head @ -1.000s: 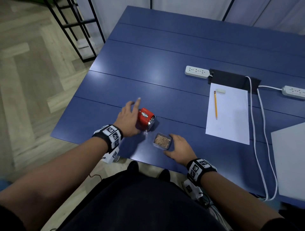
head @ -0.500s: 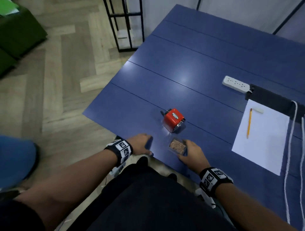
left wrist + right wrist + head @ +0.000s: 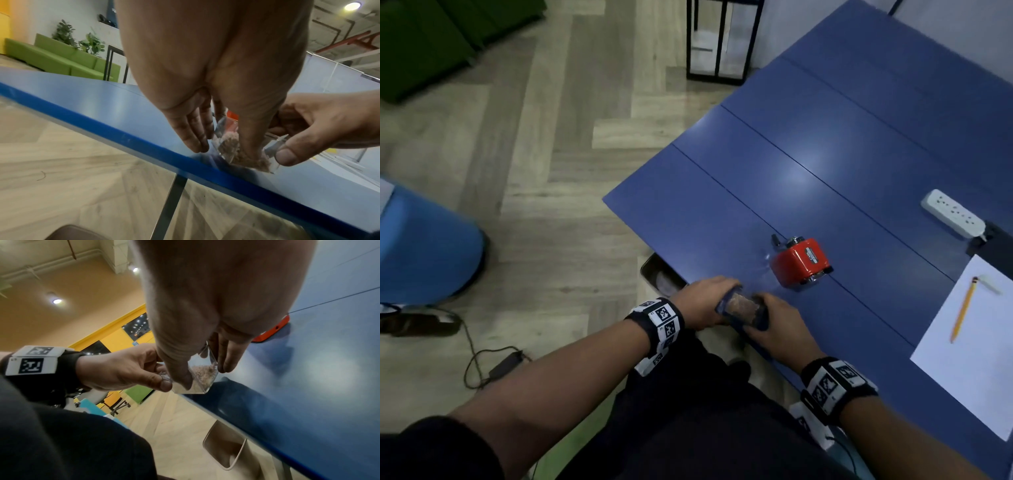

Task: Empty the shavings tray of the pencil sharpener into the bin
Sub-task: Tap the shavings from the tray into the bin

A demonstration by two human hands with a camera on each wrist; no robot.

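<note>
The clear shavings tray (image 3: 741, 306), partly filled with brown shavings, is at the near edge of the blue table (image 3: 825, 171). Both hands hold it. My left hand (image 3: 705, 301) pinches its left end. My right hand (image 3: 774, 322) pinches its right end between thumb and fingers. In the wrist views the tray (image 3: 242, 152) (image 3: 202, 374) is tilted and juts over the edge. The red pencil sharpener (image 3: 799, 262) stands on the table just beyond the hands. A brown bin (image 3: 661, 277) (image 3: 226, 451) stands on the floor, partly under the table edge to the hands' left.
A white sheet (image 3: 972, 342) with a yellow pencil (image 3: 964, 310) and an eraser (image 3: 991, 284) lies at the right. A power strip (image 3: 950, 214) is behind it. On the floor at the left are a blue seat (image 3: 424, 253) and a cable with adapter (image 3: 503, 365).
My left hand let go of the sharpener, came back to the table edge and took the tray's left end. My right hand drew the tray to the near edge. The view swung left.
</note>
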